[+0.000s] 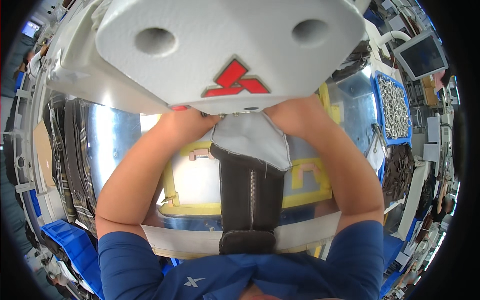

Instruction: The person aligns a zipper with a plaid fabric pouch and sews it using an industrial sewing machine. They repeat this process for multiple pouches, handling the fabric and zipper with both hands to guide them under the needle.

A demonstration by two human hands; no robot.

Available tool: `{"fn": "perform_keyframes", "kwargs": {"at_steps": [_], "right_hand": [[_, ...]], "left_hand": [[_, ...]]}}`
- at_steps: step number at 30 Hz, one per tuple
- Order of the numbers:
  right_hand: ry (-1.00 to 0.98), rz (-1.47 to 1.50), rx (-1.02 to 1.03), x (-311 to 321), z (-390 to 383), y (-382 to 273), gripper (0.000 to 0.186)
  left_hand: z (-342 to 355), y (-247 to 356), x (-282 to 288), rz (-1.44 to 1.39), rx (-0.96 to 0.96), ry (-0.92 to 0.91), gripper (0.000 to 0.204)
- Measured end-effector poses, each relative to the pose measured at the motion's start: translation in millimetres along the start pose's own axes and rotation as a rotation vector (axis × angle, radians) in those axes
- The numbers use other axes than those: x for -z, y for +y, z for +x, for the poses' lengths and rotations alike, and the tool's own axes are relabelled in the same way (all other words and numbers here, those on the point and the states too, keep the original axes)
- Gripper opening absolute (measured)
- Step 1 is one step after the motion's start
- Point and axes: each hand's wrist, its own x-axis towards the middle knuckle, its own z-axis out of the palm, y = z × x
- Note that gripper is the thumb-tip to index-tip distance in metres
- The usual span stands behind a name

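Your zippered fabric (237, 195) looks light and limp, best held by its edges, though I cannot tell whether the hidden fingers of your left hand (190, 123) and right hand (294, 116) grip it.

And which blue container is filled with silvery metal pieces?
The blue tray on the right, just below the monitor: metal pieces fill it, while the blue bin at lower left shows none.

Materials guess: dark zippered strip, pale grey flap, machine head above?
Dark strip: likely fabric, matte; it drapes softly. Its zipper has silvery, glinting teeth, probably metal.
Pale grey flap: probably thin cloth, dull finish; frayed edge, loose threads.
Machine head: likely painted metal, off-white; fine pebbled surface. Core material can't be confirmed.
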Motion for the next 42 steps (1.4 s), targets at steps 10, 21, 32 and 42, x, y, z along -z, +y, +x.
{"fn": "perform_keyframes", "kwargs": {"at_steps": [10,21,32,42], "right_hand": [[-0.036,-0.007,-0.045,4.4,-0.6,-2.3,0.031],[-0.043,-0.034,-0.047,3.7,-0.4,-7.5,0.030],[-0.040,0.121,0.022,5.4,-1.2,10.8,0.030],[0.056,0.062,0.151,0.8,-1.3,10.7,0.029]], "left_hand": [[-5.0,14.1,6.7,-0.085,-0.038,0.057,0.029],[-11.9,17.2,16.8,0.167,-0.138,0.011,0.030],[-57.9,66.4,76.6,0.462,-0.129,-0.173,0.052],[-52.1,65.8,54.8,0.097,-0.611,-0.292,0.055]]}}
